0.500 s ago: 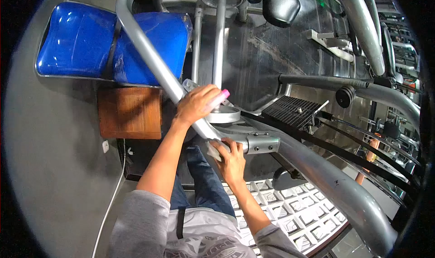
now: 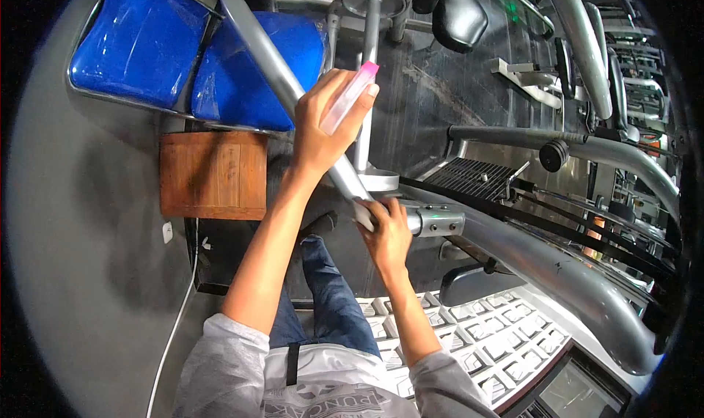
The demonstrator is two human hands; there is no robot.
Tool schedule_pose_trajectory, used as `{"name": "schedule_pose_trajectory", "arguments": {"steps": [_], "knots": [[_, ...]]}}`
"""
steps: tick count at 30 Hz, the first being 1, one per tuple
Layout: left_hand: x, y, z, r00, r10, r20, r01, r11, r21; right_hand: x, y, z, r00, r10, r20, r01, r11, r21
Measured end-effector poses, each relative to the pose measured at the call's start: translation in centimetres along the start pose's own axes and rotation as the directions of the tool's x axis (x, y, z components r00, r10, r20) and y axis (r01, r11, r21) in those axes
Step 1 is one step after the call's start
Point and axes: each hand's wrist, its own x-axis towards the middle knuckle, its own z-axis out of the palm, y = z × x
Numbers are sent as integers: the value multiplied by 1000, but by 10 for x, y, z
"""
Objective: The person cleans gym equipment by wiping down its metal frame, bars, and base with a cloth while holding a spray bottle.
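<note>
My left hand is closed around a slim clear bottle with a pink cap, which points up and to the right. It is over the silver metal tube of a gym machine; whether the fingers touch the tube is hidden. Lower down, my right hand presses a whitish cloth to the same tube, close to the bolted joint. Its fingers curl over the cloth, so only a small part of the fabric shows.
Blue padded chairs and a wooden box stand at the left by the grey wall. A thick silver frame tube runs down to the right. Black padded seats and more gym machines fill the far side.
My left hand has moved up along the tube with the bottle, which now shows more fully. My right hand stays near the joint with the cloth. The view has shifted slightly.
</note>
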Motion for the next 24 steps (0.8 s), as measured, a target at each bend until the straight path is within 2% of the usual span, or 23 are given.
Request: {"name": "schedule_pose_trajectory", "arguments": {"steps": [2,3,4,5,6,7,8,9,10,12,13,14,15,16,17,18,20,22,24], "knots": [[-4,13,-20,999,-28,23,28,1000,8,-30,15,6,994,67,-83,-65,997,30],[-8,13,-30,998,30,49,-34,996,82,-48,23,17,979,164,-123,-138,971,192],[-13,13,-40,993,85,79,-97,983,155,-61,27,27,961,167,-222,-91,945,315],[-23,15,-52,994,-24,103,7,986,166,-74,28,50,860,482,-170,-238,672,701],[-35,12,-61,993,-97,73,95,995,24,-81,23,71,704,710,12,-259,240,936],[-48,3,-76,986,-162,47,162,987,9,-80,-1,62,582,750,313,-284,-173,943],[-61,-2,-93,957,-288,26,289,956,-50,-81,2,84,534,713,455,-152,-448,881],[-74,-4,-105,922,-378,-81,371,924,-90,-75,-1,99,545,666,508,-25,-593,805],[-85,-8,-117,922,-349,-169,342,937,-70,-62,-5,110,567,611,552,101,-716,690],[-108,-19,-149,895,-384,-225,393,920,-8,-28,-12,122,530,604,595,307,-791,530],[-115,-18,-162,893,-396,-215,411,911,26,-11,-14,124,532,592,605,376,-805,458],[-121,-17,-176,889,-411,-201,430,900,63,0,-10,135,489,567,663,425,-819,387],[-126,-20,-188,878,-412,-243,441,895,75,8,-7,156,589,612,527,416,-789,452],[-129,-23,-197,865,-413,-285,452,888,87,20,-16,159,554,656,513,429,-753,499],[-131,-26,-204,822,-444,-356,480,877,16,29,-27,161,548,620,561,440,-784,438],[-131,-27,-211,806,-454,-381,500,866,26,41,-44,155,546,581,603,450,-811,374],[-124,-29,-218,804,-468,-366,505,863,5,66,-57,167,610,307,731,345,-933,104],[-114,-32,-221,812,-483,-326,519,855,25,77,-67,161,622,322,714,419,-907,45],[-105,-34,-223,818,-500,-283,532,846,43,71,-62,151,567,271,778,430,-903,0]]}}
